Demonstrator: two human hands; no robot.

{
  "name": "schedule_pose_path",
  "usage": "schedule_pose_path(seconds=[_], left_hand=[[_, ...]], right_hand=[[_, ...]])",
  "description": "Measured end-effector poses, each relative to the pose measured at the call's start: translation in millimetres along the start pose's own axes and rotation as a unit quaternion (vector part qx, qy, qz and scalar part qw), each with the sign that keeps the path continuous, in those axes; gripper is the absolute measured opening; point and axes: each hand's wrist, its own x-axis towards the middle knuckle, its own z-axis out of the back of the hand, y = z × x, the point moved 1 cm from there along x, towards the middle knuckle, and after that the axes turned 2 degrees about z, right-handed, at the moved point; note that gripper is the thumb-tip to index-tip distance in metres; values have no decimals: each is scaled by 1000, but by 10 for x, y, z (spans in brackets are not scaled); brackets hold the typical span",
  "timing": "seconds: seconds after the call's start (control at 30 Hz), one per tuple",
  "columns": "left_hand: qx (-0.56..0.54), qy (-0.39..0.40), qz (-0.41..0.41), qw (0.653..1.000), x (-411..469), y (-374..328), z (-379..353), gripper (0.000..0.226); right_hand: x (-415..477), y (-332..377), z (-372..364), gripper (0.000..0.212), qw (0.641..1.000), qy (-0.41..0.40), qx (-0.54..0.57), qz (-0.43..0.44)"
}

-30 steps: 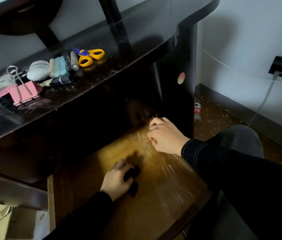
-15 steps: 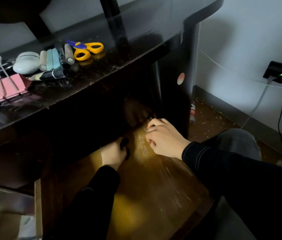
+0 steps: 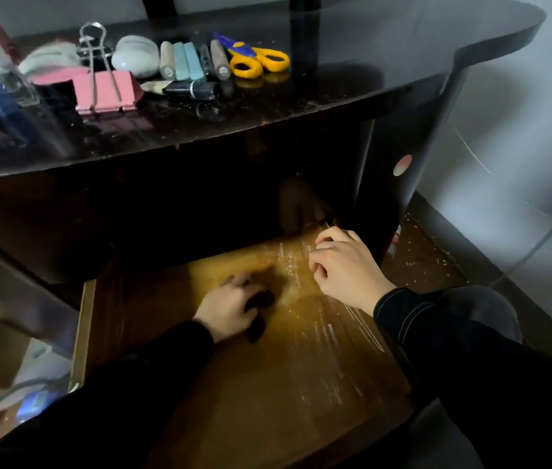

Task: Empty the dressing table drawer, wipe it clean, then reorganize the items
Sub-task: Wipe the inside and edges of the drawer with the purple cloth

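Back from the rear, left hand (image 3: 227, 308) rubs dark cloth (image 3: 261, 299) over drawer (image 3: 268, 401).

We can reach the pulled-out brown wooden drawer (image 3: 268, 401) from above over its near half, where bare wood shows. Farther in, our left hand (image 3: 227, 309), gripping a dark wad of cloth (image 3: 259, 314), and our curled right hand (image 3: 345, 269) take up the floor. The glossy black tabletop (image 3: 369, 62) overhangs the drawer's back and a black side panel (image 3: 400, 137) walls its right.
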Motion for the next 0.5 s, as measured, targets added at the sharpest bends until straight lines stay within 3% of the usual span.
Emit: schedule_pose_path(seconds=[0.07, 0.13, 0.27, 0.37, 0.43, 0.5], left_hand=[[-8, -51, 79, 996, 97, -1, -48, 43], [30, -64, 77, 994, 64, -100, -102, 45], [21, 48, -89, 995, -359, -313, -166, 42], [48, 104, -273, 955, -733, -439, -213, 41], [61, 109, -272, 954, -710, -426, -185, 40], [62, 68, -196, 976, -452, -328, -106, 41]], right_hand=[[5, -2, -4, 16, 1000, 1, -2, 0], [5, 2, 0, 16, 1000, 3, -7, 2], [-2, 9, 13, 15, 1000, -1, -11, 11], [-1, 10, 11, 16, 1000, -3, -8, 12], [-2, 10, 7, 16, 1000, -2, -11, 11], [-1, 9, 5, 16, 1000, 2, -14, 9]])
